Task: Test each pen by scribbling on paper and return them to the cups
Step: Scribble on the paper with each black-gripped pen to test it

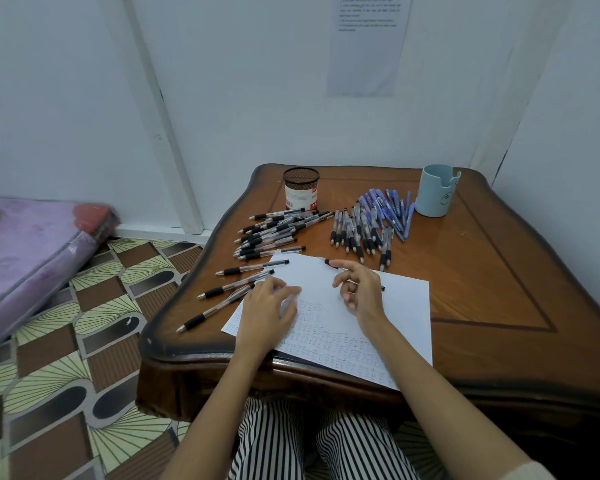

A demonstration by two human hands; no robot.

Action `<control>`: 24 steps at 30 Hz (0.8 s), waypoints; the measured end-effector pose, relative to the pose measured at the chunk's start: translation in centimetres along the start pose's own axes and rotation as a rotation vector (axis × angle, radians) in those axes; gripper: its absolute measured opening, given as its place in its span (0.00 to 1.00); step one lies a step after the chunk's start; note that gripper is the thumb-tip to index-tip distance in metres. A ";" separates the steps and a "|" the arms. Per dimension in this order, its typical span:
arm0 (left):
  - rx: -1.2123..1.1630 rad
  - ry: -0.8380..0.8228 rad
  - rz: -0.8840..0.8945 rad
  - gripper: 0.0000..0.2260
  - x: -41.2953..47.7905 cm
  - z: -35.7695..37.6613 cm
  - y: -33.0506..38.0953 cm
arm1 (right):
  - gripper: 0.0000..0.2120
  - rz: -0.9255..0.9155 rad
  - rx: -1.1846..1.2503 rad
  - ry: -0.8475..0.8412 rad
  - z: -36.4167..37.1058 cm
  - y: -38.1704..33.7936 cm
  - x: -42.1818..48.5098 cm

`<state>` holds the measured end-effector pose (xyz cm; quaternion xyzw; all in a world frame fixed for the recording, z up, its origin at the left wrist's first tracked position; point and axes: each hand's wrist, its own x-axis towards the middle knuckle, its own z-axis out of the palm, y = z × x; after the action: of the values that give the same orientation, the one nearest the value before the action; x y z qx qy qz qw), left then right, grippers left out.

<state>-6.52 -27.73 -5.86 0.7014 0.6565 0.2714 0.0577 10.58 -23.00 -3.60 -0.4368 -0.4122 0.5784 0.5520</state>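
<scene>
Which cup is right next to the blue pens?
The light blue cup at the far right; the blue pens lie just beside it. The black mesh cup stands farther left, by the black-grip pens.

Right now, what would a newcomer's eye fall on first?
The heaps of pens spread over the table's far half, in front of a black mesh cup and a pale blue cup, neither showing pens sticking out. Nearer, the right hand holds one pen over scribbled paper, the left hand resting on it.
</scene>
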 end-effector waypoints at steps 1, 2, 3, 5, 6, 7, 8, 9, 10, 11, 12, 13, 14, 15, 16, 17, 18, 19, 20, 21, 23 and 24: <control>-0.001 -0.005 -0.003 0.14 0.0 0.0 0.0 | 0.17 -0.007 -0.017 0.035 0.2 0.0 0.0; -0.005 -0.008 -0.005 0.14 0.0 0.0 -0.1 | 0.16 -0.027 -0.046 0.081 0.4 0.0 -0.1; -0.009 -0.006 -0.004 0.13 0.0 0.0 -0.1 | 0.15 -0.071 -0.116 0.146 0.5 0.2 -0.1; -0.021 0.000 -0.001 0.13 0.1 -0.1 -0.1 | 0.11 -0.245 -0.433 0.317 0.5 0.8 0.0; -0.028 0.002 -0.001 0.13 0.1 -0.1 -0.1 | 0.09 -0.351 -0.628 0.394 0.3 0.8 0.1; -0.032 0.002 0.002 0.13 0.0 -0.1 0.0 | 0.08 -0.447 -0.788 0.451 -0.1 0.8 0.2; -0.032 0.004 0.007 0.13 0.0 -0.2 0.0 | 0.08 -0.497 -0.901 0.466 -0.6 0.5 0.5; -0.029 0.007 0.012 0.13 0.1 -0.2 0.0 | 0.09 -0.493 -0.994 0.444 -1.3 0.3 0.8; -0.027 0.008 0.013 0.13 0.1 -0.2 -0.1 | 0.11 -0.441 -1.085 0.404 -2.1 0.2 1.2; -0.027 0.006 0.011 0.13 0.1 -0.1 -0.2 | 0.12 -0.370 -1.175 0.368 -2.9 0.1 1.4; -0.028 0.001 0.007 0.13 0.2 -0.1 -0.3 | 0.13 -0.312 -1.241 0.343 -3.7 0.1 1.6; -0.029 -0.002 0.005 0.13 0.2 0.0 -0.3 | 0.12 -0.273 -1.264 0.330 -4.4 0.1 1.7; -0.027 -0.004 0.003 0.13 0.2 0.0 -0.3 | 0.11 -0.243 -1.261 0.323 -4.8 0.1 1.8; -0.025 -0.005 0.002 0.13 0.2 -0.1 -0.3 | 0.10 -0.222 -1.255 0.314 -4.9 0.0 1.8; -0.024 -0.005 0.002 0.13 0.2 -0.1 -0.2 | 0.09 -0.209 -1.243 0.301 -5.0 -0.2 1.8; -0.025 -0.006 0.003 0.13 0.2 -0.1 -0.2 | 0.08 -0.200 -1.208 0.278 -5.1 -0.4 1.9; -0.026 -0.008 0.003 0.13 0.2 0.0 -0.1 | 0.07 -0.198 -1.117 0.233 -5.2 -0.7 2.0; -0.027 -0.010 0.001 0.13 0.2 0.0 -0.2 | 0.06 -0.201 -0.962 0.163 -5.2 -1.1 2.0; -0.028 -0.011 -0.001 0.13 0.2 0.0 -0.2 | 0.06 -0.200 -0.770 0.092 -5.3 -1.6 1.9; -0.028 -0.013 -0.005 0.13 0.2 0.0 -0.3 | 0.07 -0.193 -0.591 0.044 -5.2 -2.2 1.6; -0.033 -0.013 -0.008 0.13 0.2 0.0 -0.3 | 0.07 -0.166 -0.334 0.022 -4.8 -3.4 1.1; -0.034 -0.014 -0.008 0.13 0.2 0.0 -0.2 | 0.08 -0.138 -0.234 0.032 -4.6 -3.9 1.0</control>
<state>-6.72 -27.50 -5.87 0.6996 0.6542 0.2773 0.0751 16.04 -21.81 -1.16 -0.4781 -0.4971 0.4800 0.5422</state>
